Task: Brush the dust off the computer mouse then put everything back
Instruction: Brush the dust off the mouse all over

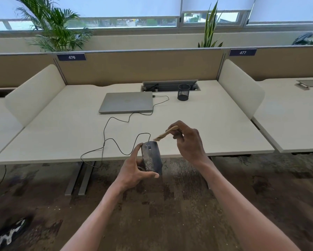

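Note:
My left hand [134,171] holds a dark wired computer mouse [151,156] in the air, just off the front edge of the white desk [215,127]. Pale dust smears cover the mouse's left side and top. In my right hand [187,142] is a small wooden-handled brush [165,134], its pale bristles touching the mouse's front end. The black mouse cable [108,140] loops across the desk toward the shut grey laptop [127,102].
A black mesh pen cup [183,92] stands behind and to the right of the laptop, next to an open cable tray [170,85]. White side dividers [34,93] flank the desk. Carpeted floor lies below, with a dark shoe [7,234] at bottom left.

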A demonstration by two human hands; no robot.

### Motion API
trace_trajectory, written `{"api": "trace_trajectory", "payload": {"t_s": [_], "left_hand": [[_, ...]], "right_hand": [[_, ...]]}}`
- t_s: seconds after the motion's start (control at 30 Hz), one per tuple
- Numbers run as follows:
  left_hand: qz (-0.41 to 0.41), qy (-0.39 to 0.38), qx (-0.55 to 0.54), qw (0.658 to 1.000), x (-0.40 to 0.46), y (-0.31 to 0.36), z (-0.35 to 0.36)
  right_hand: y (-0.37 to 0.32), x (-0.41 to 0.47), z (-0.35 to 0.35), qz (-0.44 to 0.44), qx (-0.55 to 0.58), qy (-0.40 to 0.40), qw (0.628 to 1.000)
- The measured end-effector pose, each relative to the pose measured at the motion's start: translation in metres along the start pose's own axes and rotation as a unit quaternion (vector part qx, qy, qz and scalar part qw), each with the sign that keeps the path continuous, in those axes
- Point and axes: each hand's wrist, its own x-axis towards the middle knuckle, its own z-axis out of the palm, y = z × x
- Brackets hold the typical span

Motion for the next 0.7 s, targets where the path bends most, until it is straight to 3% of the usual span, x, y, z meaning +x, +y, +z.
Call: {"api": "trace_trajectory", "payload": {"t_s": [0.27, 0.47, 0.7], "left_hand": [[-0.017, 0.033, -0.001, 0.999, 0.007, -0.004, -0.002], [-0.018, 0.047, -0.015, 0.999, 0.011, -0.003, -0.001], [-0.003, 0.03, -0.007, 1.0, 0.011, 0.002, -0.001]], "right_hand": [[0.014, -0.016, -0.013, 0.053, 0.077, -0.054, 0.994], [0.023, -0.03, -0.027, 0.082, 0.075, -0.158, 0.981], [0.02, -0.023, -0.022, 0.072, 0.055, -0.073, 0.993]]}}
